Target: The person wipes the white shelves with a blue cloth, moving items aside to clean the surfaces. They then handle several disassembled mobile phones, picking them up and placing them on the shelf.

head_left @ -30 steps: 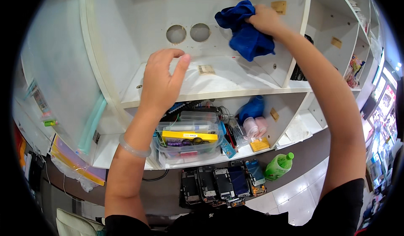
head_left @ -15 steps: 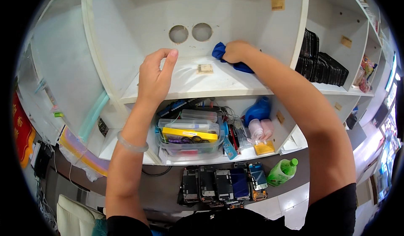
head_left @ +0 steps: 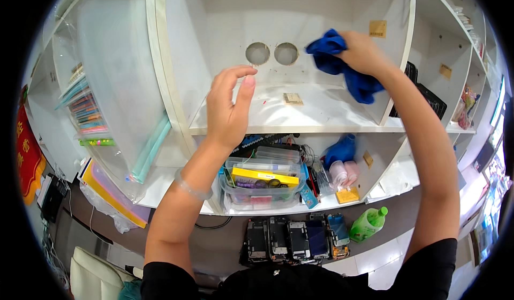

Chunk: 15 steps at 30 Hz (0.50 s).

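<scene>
A blue cloth hangs crumpled from my right hand, whose fingers are closed around it. Hand and cloth are slightly smeared by motion, raised above the white shelf board near the compartment's right wall. My left hand is held up in front of the same compartment, its fingers loosely curved and the thumb apart, with nothing in it. A bracelet circles my left wrist. On the board lies a small printed label, and a tiny red scrap is beside it. Two round holes pierce the back panel.
Below stand a clear plastic bin of tools, a blue jug and pink-capped bottles. Several phone parts and a green bottle sit on the dark counter. Black stacked items fill the right compartment.
My right hand has lifted the blue cloth off the shelf board, up and to the right. The view has shifted left, and my left hand stays raised and empty.
</scene>
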Motion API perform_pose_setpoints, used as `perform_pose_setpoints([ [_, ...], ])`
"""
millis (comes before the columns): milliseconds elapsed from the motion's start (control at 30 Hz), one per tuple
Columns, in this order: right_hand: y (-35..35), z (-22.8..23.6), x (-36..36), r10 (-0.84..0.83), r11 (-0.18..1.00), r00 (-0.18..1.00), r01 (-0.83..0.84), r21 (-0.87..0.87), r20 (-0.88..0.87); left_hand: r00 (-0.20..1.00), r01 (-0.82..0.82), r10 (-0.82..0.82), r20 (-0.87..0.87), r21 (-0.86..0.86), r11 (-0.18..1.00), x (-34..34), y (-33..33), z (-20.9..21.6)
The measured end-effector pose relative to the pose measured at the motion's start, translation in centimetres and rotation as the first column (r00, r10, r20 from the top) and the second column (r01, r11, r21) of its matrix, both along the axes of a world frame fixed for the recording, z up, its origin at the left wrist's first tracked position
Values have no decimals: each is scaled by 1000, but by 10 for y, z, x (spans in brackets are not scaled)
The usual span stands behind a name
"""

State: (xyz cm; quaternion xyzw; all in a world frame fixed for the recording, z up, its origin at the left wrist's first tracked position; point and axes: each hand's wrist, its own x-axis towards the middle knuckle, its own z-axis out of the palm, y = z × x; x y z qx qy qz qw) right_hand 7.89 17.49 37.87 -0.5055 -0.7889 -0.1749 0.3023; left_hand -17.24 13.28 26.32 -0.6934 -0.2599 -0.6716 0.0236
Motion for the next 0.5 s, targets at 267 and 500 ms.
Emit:
perform_pose_setpoints([
  [267,-38,-99,-2,-198,968,977,182,-171,-83,994,-13,40,-100,251,968,-48,-12,-22],
  [500,20,-90,-103,170,939,963,-223,-262,-210,995,97,-100,-16,457,884,-56,10,-42],
])
